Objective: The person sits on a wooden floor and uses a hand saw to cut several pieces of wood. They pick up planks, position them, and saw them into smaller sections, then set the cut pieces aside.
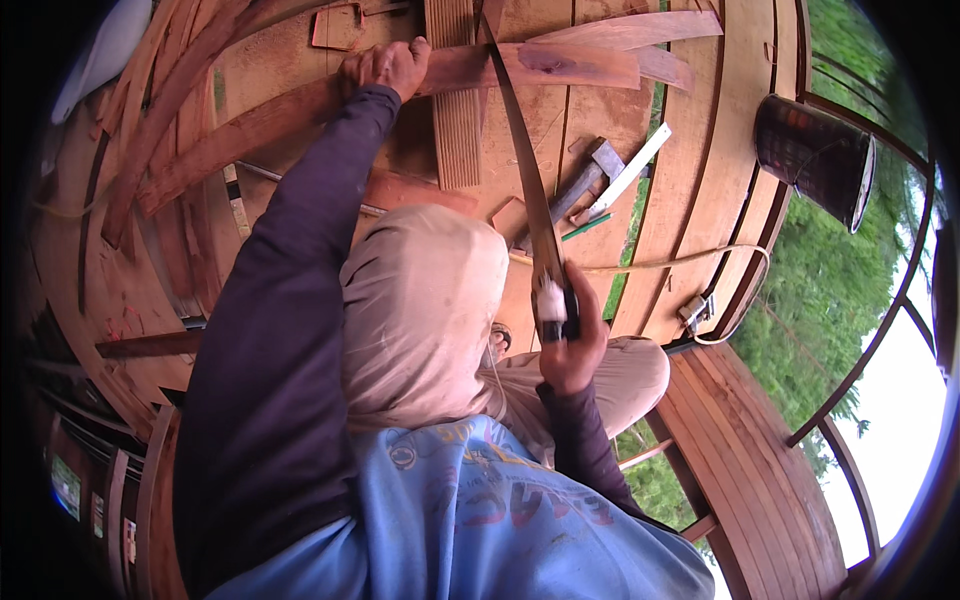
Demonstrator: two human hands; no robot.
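Observation:
My left hand (pixel 388 68) is closed round a long reddish board (pixel 255 135), which lies across a ribbed timber block (pixel 458 150) at the top of the view. My right hand (pixel 580 330) grips the dark handle of a hand saw (pixel 525 150), whose long blade reaches up across that board just right of the block. More thin planks (pixel 620 30) lie beside and beyond the board. To the right of the blade, a hatchet (pixel 585 185), a white straight tool (pixel 640 160) and a small green stick (pixel 588 227) rest on the boards.
My bent knee (pixel 425 260) is below the board. Loose wood strips (pixel 160 110) pile at the left. A black bucket (pixel 810 160) stands at the right edge, near a pale hose (pixel 690 257) and a small metal object (pixel 695 312). Railings (pixel 840 420) and foliage lie beyond.

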